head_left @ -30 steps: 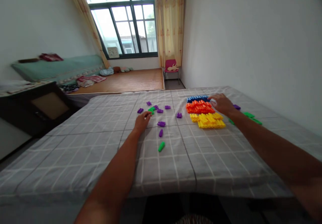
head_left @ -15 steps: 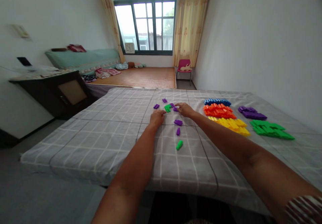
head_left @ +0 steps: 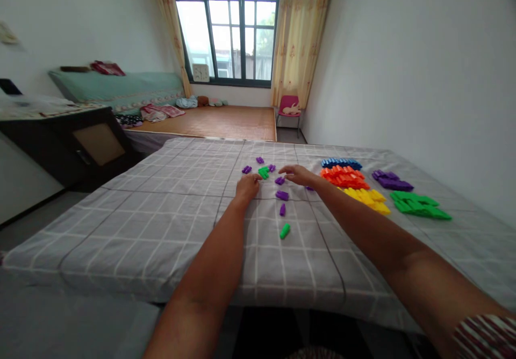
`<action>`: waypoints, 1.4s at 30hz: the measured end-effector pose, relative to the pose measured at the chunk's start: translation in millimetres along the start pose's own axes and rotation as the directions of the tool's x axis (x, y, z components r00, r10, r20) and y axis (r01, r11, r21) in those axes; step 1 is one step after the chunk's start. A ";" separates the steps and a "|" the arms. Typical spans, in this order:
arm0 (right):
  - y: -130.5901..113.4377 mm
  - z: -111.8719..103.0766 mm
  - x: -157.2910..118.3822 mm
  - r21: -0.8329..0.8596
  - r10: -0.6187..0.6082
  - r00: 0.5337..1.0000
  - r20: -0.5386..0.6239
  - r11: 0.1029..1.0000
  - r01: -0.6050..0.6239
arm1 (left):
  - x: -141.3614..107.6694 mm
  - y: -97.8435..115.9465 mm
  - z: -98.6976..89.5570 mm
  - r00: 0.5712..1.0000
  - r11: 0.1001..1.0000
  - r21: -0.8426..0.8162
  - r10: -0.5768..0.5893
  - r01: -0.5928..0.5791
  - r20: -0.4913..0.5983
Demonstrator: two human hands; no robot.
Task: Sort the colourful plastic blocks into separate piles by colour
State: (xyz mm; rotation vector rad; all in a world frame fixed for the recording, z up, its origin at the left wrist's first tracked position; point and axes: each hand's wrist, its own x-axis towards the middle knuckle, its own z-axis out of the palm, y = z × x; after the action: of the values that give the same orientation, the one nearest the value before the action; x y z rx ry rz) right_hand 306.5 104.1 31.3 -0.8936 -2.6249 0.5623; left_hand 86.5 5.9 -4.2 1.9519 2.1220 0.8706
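My left hand (head_left: 247,186) rests on the checked cloth, fingertips beside a small cluster of green plastic pieces (head_left: 263,172); its fingers seem loosely apart, with nothing visible in them. My right hand (head_left: 299,174) is just right of a purple piece (head_left: 279,180), fingers apart and holding nothing I can see. Other purple pieces (head_left: 246,170) lie around the green cluster. Nearer me, a purple pair (head_left: 282,195), a single purple piece (head_left: 282,209) and a green piece (head_left: 285,231) lie in a rough line. Another purple piece (head_left: 309,188) is partly hidden by my right wrist.
At right on the cloth (head_left: 161,203) lie grouped blue (head_left: 341,163), orange (head_left: 343,177), yellow (head_left: 370,200), purple (head_left: 392,180) and green pieces (head_left: 420,205). Beyond the table are a low bed platform (head_left: 226,122), a pink chair (head_left: 289,102) and a dark cabinet (head_left: 76,144).
My right hand has come away from the purple piece, which now lies slightly lower beside its fingers. The left hand stays by the green cluster. The view has shifted a little right.
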 end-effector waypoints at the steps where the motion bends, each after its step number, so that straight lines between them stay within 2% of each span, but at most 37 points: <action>1: -3.1 3.0 -2.4 -0.035 0.040 0.999 -0.016 0.999 -0.041 | 0.2 -0.3 -0.3 1.000 1.000 -0.003 0.006 -0.006 0.006; 3: -11.2 10.4 -6.0 -0.087 0.076 0.997 -0.023 0.993 -0.078 | 0.1 -1.7 -1.4 1.000 1.000 -0.014 0.026 -0.025 0.013; 7: -23.5 13.0 -12.7 -0.115 0.015 0.998 -0.060 0.993 -0.022 | -0.2 -6.7 -5.4 0.997 0.997 -0.028 0.071 -0.070 0.025; 10: -17.7 -4.8 -25.8 -0.109 0.022 0.994 -0.107 0.994 -0.034 | 1.7 -11.2 -8.8 0.995 0.995 -0.015 0.096 -0.095 0.036; 12: -4.4 -24.2 -41.9 -0.104 0.045 0.989 -0.138 0.993 -0.059 | 2.9 -13.4 -10.6 0.991 0.992 -0.024 0.123 -0.122 0.045; 15: 30.3 -61.4 -76.4 -0.086 0.099 0.974 -0.206 0.989 -0.119 | 3.4 -14.5 -12.4 0.988 0.988 -0.042 0.149 -0.147 0.044; 19: 99.7 -123.1 -133.5 -0.027 0.239 0.913 -0.331 0.964 -0.263 | 4.0 -14.4 -14.2 0.988 0.990 -0.031 0.139 -0.137 0.064; 21: 138.2 -153.9 -164.8 0.054 0.367 0.847 -0.383 0.925 -0.377 | 5.6 -15.2 -14.7 0.988 0.991 -0.024 0.134 -0.132 0.077; 23: 174.1 -178.8 -194.8 0.082 0.481 0.760 -0.437 0.863 -0.499 | 7.8 -17.1 -14.8 0.987 0.990 -0.025 0.137 -0.135 0.078; 25: 203.5 -194.2 -218.8 0.063 0.564 0.692 -0.450 0.793 -0.605 | 9.8 -19.6 -14.7 0.987 0.990 -0.027 0.142 -0.140 0.075; 27: 224.7 -200.1 -233.1 0.006 0.620 0.660 -0.425 0.730 -0.683 | 10.8 -22.0 -14.8 0.987 0.990 -0.025 0.140 -0.139 0.075; 29: 238.6 -200.3 -238.3 -0.076 0.636 0.666 -0.390 0.699 -0.711 | 10.7 -23.7 -15.3 0.987 0.990 -0.023 0.141 -0.140 0.081; 32: 252.2 -201.3 -239.8 -0.157 0.606 0.712 -0.355 0.712 -0.684 | 9.4 -24.9 -16.6 0.986 0.989 -0.024 0.146 -0.144 0.087; 35: 263.5 -207.5 -246.6 -0.134 0.600 0.741 -0.302 0.743 -0.656 | 8.9 -26.0 -17.1 0.987 0.991 -0.025 0.136 -0.135 0.088; 38: 270.2 -210.4 -257.4 -0.090 0.615 0.749 -0.245 0.755 -0.649 | 10.4 -28.0 -16.5 0.986 0.991 -0.021 0.136 -0.135 0.092; 42: 266.2 -200.9 -262.2 -0.028 0.603 0.781 -0.163 0.789 -0.614 | 12.8 -31.1 -14.9 0.985 0.989 -0.003 0.146 -0.147 0.092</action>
State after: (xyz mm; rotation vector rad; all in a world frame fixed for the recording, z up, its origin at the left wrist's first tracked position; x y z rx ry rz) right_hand 722.9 184.8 42.7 -1.7659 -2.1986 0.5093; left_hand 50.6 13.3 -3.5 2.1284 1.9513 0.7831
